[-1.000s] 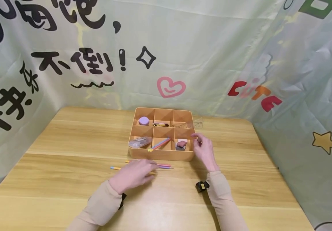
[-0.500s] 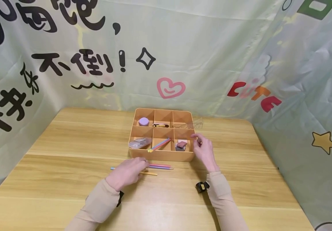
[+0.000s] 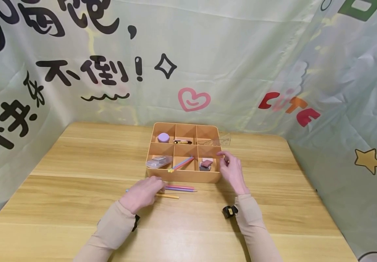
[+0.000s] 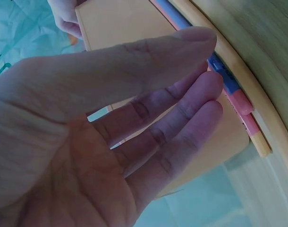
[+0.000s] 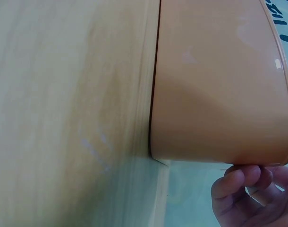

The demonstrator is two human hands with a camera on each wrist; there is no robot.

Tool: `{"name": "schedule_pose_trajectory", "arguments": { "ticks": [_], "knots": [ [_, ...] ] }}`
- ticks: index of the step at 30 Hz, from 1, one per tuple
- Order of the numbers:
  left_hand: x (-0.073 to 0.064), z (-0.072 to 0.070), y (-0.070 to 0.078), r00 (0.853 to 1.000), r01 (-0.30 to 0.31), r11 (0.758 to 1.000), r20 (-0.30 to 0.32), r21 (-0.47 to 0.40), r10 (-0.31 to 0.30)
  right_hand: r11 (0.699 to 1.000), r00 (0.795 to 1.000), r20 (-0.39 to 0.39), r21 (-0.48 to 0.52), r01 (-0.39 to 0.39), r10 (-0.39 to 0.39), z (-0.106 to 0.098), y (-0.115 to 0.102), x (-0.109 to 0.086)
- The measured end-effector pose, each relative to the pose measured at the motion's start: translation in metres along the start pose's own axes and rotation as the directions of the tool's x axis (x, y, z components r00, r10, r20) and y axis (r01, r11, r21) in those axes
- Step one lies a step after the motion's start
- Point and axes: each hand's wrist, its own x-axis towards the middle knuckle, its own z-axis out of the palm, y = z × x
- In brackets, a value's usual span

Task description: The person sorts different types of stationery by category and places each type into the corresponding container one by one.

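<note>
My left hand (image 3: 144, 191) hovers low over several coloured pencils (image 3: 180, 189) lying in front of a divided organizer box (image 3: 183, 177). In the left wrist view its fingers (image 4: 191, 106) reach out nearly straight, thumb above them, with the ends of a blue pencil (image 4: 229, 85) and a pink pencil right beyond the fingertips. A yellow pencil (image 3: 168, 196) lies nearest me, partly covered by the hand. My right hand (image 3: 231, 169) holds the box's right rim; in the right wrist view its curled fingers (image 5: 229, 182) rest against the outer side wall (image 5: 219, 94).
The box's compartments hold a purple round lid (image 3: 163, 137), a small black-and-gold item (image 3: 183, 142), a clear set square (image 3: 222, 140), a clear plastic case (image 3: 158, 161), pencils (image 3: 181, 164) and erasers (image 3: 206, 163). A printed cloth (image 3: 240, 54) hangs round the wooden table (image 3: 181, 229).
My left hand has moved left along the pencils, uncovering more of their right ends. The right hand and the box have stayed where they were.
</note>
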Motion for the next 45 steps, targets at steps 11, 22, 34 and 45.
{"name": "schedule_pose_trajectory", "arguments": {
  "ticks": [11, 22, 34, 45],
  "knots": [
    [0.002, 0.002, -0.003, 0.996, 0.081, 0.996, 0.028, -0.028, -0.08, 1.0, 1.0, 0.002, -0.004, -0.002, 0.002, -0.001, -0.001, 0.001],
    [0.003, 0.007, -0.01, 0.997, 0.074, 0.997, 0.005, -0.005, -0.074, 1.0, 1.0, -0.005, -0.004, 0.004, -0.004, -0.001, -0.001, 0.0],
    [0.001, 0.01, -0.013, 0.997, 0.049, 0.998, -0.055, 0.031, -0.047, 1.0, 1.0, -0.003, -0.006, -0.005, 0.005, 0.001, 0.0, 0.0],
    [0.002, 0.011, -0.018, 0.998, 0.016, 1.0, -0.063, 0.007, -0.016, 1.0, 1.0, -0.007, -0.007, 0.001, -0.001, 0.001, 0.001, 0.0]
  ]
}}
